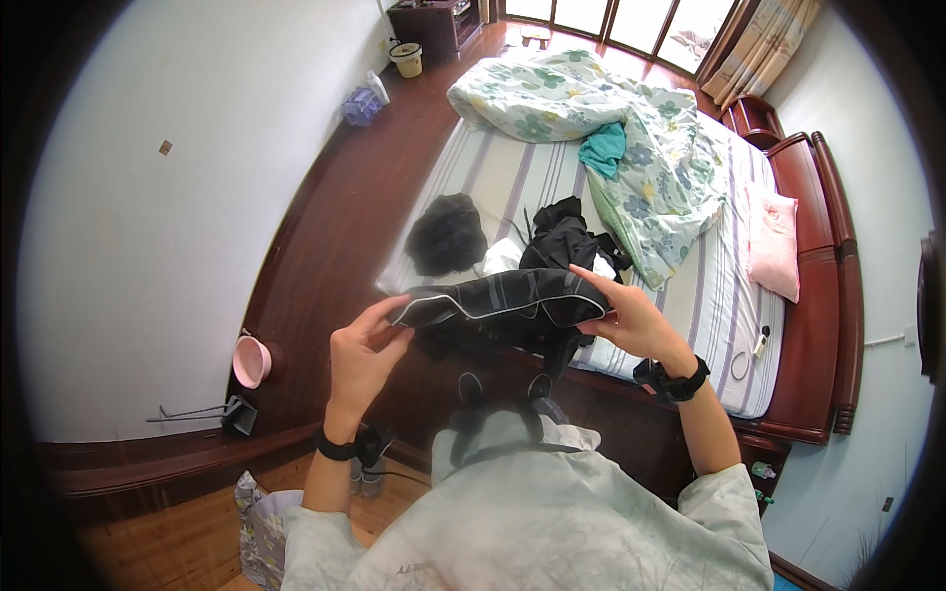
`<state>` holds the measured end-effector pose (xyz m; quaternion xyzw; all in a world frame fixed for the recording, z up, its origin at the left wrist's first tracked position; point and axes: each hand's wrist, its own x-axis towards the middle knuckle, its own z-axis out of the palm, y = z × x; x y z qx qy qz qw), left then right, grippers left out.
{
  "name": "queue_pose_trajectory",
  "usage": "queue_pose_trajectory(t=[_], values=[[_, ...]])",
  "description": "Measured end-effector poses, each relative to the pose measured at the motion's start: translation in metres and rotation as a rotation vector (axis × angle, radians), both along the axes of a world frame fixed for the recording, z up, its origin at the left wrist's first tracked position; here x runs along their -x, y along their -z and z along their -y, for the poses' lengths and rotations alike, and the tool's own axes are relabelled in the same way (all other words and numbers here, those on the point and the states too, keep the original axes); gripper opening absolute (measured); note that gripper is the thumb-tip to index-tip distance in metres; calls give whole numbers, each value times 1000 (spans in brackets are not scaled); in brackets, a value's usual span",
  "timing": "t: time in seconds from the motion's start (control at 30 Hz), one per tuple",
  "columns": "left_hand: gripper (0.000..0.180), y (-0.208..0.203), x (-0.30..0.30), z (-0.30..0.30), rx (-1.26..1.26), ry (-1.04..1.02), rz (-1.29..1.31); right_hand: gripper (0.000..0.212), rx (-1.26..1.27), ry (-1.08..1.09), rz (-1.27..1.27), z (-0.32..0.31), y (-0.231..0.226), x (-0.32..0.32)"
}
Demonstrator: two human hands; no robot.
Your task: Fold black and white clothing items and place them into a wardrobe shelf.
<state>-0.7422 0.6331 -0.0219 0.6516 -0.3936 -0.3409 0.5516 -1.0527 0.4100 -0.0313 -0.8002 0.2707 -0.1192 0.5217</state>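
Between my two hands stretches a black cloth piece with thin white piping [493, 295], perhaps a garment; its exact kind does not show. My left hand [367, 355] pinches its left end between thumb and fingers. At the other end, my right hand [636, 320] grips the cloth with the thumb below and fingers above. The piece is held up level in front of me, with more dark fabric below it. Behind it on the bed lie a dark fuzzy bundle [446, 234], a heap of black clothes [564, 236] and a white cloth [501, 258].
The bed [473, 177] has a striped sheet, a floral quilt [650, 158], a teal cloth [603, 150] and a pink pillow [773, 241]. On the left floor are a pink basin [252, 361] and a dustpan [237, 416]. A bucket [406, 61] stands farther back.
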Motion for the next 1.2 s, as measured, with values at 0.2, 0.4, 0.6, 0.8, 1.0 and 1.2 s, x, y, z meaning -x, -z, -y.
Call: queue_pose_trajectory(t=[0.2,0.4,0.6,0.8,1.0,1.2], values=[[43,6,-3,1,45,-85,498,76,235,-115,-161,-1,-23,7],[41,7,-5,11,93,-157,665,52,363,-51,-8,3,-21,8],[19,4,-11,19,90,-220,913,40,578,37,-170,-1,-22,4],[20,6,-6,31,100,-211,879,33,887,200,-161,-1,-18,3],[20,24,-3,34,-79,-123,606,29,730,221,-157,9,10,-1],[21,35,-7,32,-185,-47,331,44,118,322,127,0,24,-20]])
